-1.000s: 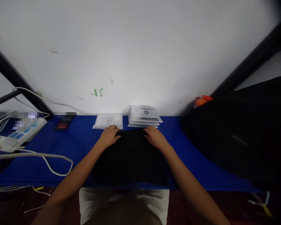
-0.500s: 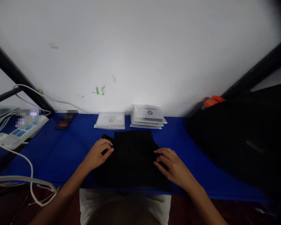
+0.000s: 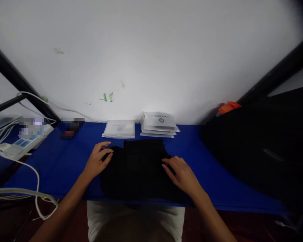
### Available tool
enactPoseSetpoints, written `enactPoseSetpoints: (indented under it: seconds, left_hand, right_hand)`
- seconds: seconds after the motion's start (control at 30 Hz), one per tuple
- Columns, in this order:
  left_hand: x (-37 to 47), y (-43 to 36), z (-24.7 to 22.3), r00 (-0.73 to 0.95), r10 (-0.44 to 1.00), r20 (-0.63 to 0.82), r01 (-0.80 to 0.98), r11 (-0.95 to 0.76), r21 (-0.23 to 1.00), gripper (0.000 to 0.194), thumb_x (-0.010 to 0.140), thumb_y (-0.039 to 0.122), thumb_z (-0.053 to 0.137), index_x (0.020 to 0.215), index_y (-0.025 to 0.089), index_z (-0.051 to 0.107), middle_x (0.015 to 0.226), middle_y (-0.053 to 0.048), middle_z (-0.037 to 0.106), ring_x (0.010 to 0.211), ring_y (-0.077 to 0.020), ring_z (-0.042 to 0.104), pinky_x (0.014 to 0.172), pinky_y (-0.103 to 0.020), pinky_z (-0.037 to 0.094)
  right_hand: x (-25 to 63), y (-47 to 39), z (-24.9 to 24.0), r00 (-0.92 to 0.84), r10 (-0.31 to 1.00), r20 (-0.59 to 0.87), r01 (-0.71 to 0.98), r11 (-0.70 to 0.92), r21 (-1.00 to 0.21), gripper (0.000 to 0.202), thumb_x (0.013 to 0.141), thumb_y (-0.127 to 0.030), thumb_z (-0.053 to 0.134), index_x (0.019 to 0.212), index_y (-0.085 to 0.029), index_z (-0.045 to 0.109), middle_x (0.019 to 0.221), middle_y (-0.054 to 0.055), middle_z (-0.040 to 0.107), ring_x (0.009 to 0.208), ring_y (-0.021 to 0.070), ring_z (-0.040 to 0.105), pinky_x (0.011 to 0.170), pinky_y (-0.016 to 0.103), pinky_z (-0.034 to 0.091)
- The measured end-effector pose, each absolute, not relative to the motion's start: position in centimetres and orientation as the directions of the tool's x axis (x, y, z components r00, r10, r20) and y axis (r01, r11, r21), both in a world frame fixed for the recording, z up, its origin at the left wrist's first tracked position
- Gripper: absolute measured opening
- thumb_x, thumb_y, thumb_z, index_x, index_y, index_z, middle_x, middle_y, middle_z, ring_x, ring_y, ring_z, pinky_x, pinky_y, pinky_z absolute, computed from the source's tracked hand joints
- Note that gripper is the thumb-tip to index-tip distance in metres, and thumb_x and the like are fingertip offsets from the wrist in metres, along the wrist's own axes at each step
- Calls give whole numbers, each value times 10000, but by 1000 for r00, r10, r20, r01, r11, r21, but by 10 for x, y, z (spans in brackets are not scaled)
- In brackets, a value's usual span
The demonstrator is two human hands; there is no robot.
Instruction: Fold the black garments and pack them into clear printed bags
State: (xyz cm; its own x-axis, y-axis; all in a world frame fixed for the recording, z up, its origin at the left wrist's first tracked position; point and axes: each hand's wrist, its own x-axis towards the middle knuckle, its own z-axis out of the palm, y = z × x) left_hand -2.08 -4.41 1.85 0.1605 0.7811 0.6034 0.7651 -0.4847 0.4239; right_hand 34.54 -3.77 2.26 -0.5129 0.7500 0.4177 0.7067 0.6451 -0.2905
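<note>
A black cloth garment [image 3: 143, 171], partly folded, lies on the blue-covered table [image 3: 207, 188] at its front edge. Its exact kind is lost in the dark fabric. At the garment's left edge is my left hand [image 3: 97, 161], fingers apart and holding nothing. My right hand [image 3: 180, 173] rests on the right side of the garment, its fingers spread and slightly curled, with no fabric visibly gripped. Just behind the cloth are a stack of printed white packets [image 3: 159, 123] and a lower pile of flat white packets [image 3: 118, 129].
A large black mass [image 3: 257, 151], apparently fabric, covers the right side, with an orange item [image 3: 229, 107] behind it. At left are a white power strip [image 3: 22, 144], loose white cables [image 3: 36, 174] and a dark object [image 3: 72, 129]. A white wall [image 3: 151, 60] closes the back.
My left hand has moved left and slightly away from me, off the cloth to its edge. My right hand has shifted slightly left over the garment. The garment looks nearly unchanged.
</note>
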Motion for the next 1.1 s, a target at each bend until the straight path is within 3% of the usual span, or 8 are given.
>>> enactPoseSetpoints:
  seconds: [0.13,0.37,0.47,0.53,0.63,0.83,0.97,1.1]
  left_hand:
    - [-23,-54,25,215,772,599,719,-540,439,115,868,175,564,866,227,666,1171,-73,634,1065,-216,585,896,-389,506]
    - [-30,-70,22,497,817,292,661,-574,484,142,814,172,530,705,218,607,998,-55,692,1081,-241,573,967,-452,433]
    - [-34,-68,11,423,858,291,736,-513,442,167,872,250,559,716,212,603,908,-45,679,1008,-233,591,950,-454,423]
    - [-37,-66,4,335,897,289,803,-433,409,111,863,317,611,910,223,644,991,-59,663,1017,-246,584,938,-459,430]
    - [-38,-65,-2,258,925,280,866,-350,358,379,811,396,683,1150,243,609,1191,-96,605,1135,-297,532,951,-492,430]
    - [-37,-70,20,265,922,281,826,-367,428,109,850,325,590,873,222,613,1135,-75,642,1063,-272,578,893,-437,473]
    - [-42,-64,47,-47,971,232,806,-100,583,180,830,400,605,889,234,568,760,18,636,696,-184,625,657,-305,505]
    - [-29,-53,58,-459,794,399,670,14,743,473,722,465,749,1072,222,545,853,6,642,790,-191,662,690,-293,524]
  right_hand:
    - [349,-40,16,-502,758,417,740,626,-247,252,990,-303,437,1031,-184,656,798,76,685,742,233,599,682,375,467]
    - [354,-43,-2,-421,785,454,788,565,-246,277,1001,-304,414,961,-198,667,782,69,687,720,221,603,664,364,467]
    - [352,-45,-6,-409,787,462,790,559,-254,259,999,-293,423,963,-191,659,788,69,683,726,220,598,667,362,470]
    - [350,-46,-7,-399,780,483,780,565,-268,242,995,-279,433,957,-185,653,788,70,678,728,220,592,671,364,468]
    - [349,-47,-8,-350,775,526,772,557,-307,226,987,-272,448,943,-187,652,766,67,660,708,217,581,669,366,464]
    - [353,-51,-8,-219,739,637,750,545,-375,132,958,-232,506,971,-216,636,801,59,677,726,222,593,700,383,475]
    - [355,-53,-7,-164,721,673,727,550,-412,129,952,-198,507,978,-239,627,815,50,682,726,220,602,698,386,490]
    - [353,-53,-7,-154,722,674,707,557,-436,118,948,-185,516,979,-237,618,793,44,673,714,214,600,687,382,499]
